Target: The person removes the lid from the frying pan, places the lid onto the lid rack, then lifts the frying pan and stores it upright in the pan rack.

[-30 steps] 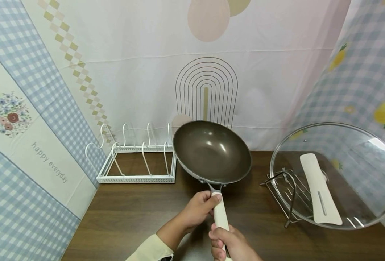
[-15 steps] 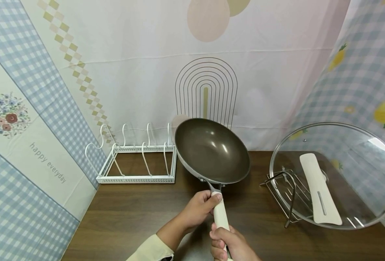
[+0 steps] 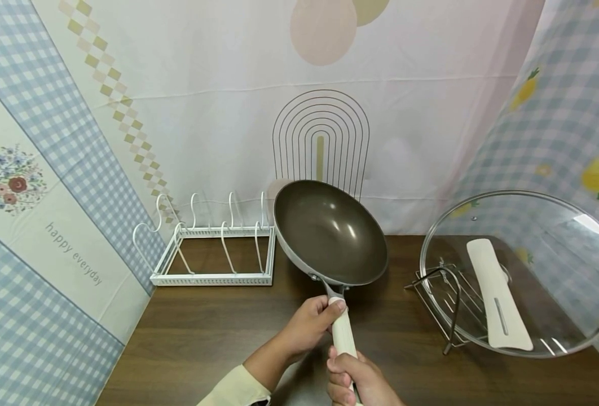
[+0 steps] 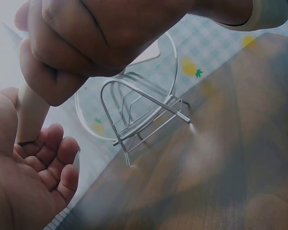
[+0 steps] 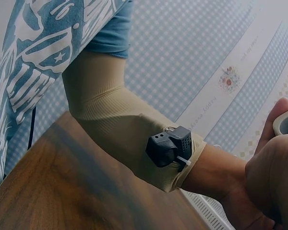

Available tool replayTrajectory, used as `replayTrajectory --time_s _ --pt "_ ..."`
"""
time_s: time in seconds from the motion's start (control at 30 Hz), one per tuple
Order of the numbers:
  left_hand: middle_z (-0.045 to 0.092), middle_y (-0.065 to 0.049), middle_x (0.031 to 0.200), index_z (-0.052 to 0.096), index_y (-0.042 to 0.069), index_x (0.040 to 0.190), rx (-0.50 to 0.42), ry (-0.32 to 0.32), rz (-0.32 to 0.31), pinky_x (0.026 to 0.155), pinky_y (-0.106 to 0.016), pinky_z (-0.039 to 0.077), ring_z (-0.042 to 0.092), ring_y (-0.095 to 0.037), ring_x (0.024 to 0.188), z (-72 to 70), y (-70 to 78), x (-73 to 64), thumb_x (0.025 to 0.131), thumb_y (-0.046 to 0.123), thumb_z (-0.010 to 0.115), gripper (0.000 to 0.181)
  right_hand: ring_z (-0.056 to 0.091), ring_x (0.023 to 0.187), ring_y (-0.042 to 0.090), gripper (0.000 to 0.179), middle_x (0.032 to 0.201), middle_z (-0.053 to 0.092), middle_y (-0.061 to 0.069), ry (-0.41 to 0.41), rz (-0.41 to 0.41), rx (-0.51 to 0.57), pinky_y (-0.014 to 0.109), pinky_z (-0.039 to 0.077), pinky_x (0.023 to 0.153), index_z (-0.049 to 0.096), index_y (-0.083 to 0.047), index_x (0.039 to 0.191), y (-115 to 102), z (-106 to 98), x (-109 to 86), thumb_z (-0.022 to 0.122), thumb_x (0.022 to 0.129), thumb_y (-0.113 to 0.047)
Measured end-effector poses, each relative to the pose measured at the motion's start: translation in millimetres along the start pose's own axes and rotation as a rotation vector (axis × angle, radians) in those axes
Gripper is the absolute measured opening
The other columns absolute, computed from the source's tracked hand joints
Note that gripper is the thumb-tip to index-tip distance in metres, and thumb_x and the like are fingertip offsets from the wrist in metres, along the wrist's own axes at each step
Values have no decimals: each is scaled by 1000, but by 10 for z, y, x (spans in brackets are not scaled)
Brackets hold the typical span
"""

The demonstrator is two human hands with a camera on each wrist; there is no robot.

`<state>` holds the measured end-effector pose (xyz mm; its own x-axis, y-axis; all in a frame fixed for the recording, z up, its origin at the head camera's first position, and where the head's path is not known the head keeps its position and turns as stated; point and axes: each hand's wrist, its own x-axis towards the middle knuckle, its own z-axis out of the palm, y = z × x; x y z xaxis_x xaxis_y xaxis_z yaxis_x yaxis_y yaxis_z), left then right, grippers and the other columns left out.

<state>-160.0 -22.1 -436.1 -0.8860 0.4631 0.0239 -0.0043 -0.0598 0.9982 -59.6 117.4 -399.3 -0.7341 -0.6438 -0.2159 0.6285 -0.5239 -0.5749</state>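
In the head view, a deep pan with a brown inside and a cream handle is held tilted, its far rim raised and the left side higher than the right. My left hand grips the handle close to the pan, thumb along the top. Farther down the handle, my right hand wraps its fingers round the end. The left wrist view shows both hands near the cream handle. The pan's underside is hidden, so I cannot tell whether it touches the table.
A white wire-divided rack stands left of the pan, close to its rim. On the right, a large glass lid with a cream handle leans in a metal stand. A patterned curtain hangs behind the wooden table.
The pan has tilted slightly more, its far rim rising and its left edge shifting a little right. Both hands keep their grip on the handle. Rack and lid have not moved.
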Motion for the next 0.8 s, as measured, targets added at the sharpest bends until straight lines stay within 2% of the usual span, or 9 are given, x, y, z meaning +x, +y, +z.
replayTrajectory --time_s 0.2,0.47,0.63,0.8 --pt "59 -2 75 60 2 89 9 15 7 69 -34 48 55 -13 69 0 29 -10 93 37 56 36 42 47 -1 11 58 45 -10 -53 3 29 15 28 42 51 -18 90 2 -4 5 44 94 -12" --pt "59 -1 73 60 2 88 -10 -4 13 65 -29 48 55 -11 67 -2 30 -13 94 36 56 35 37 48 -2 17 59 46 -12 -158 -10 54 13 28 43 51 -20 91 39 -36 24 37 94 -10" --pt "57 0 72 60 2 87 -7 7 24 65 -27 46 53 -11 67 2 41 -12 94 36 56 34 35 47 -2 20 60 44 -13 -201 -15 87 13 26 41 50 -20 92 52 -25 29 33 94 -11" --pt "58 1 74 60 2 87 -23 8 37 68 -27 47 54 -10 70 -1 57 -20 95 33 55 33 32 47 -2 28 60 36 -14 -268 -56 78 12 24 40 50 -22 96 66 -15 33 23 96 -11"
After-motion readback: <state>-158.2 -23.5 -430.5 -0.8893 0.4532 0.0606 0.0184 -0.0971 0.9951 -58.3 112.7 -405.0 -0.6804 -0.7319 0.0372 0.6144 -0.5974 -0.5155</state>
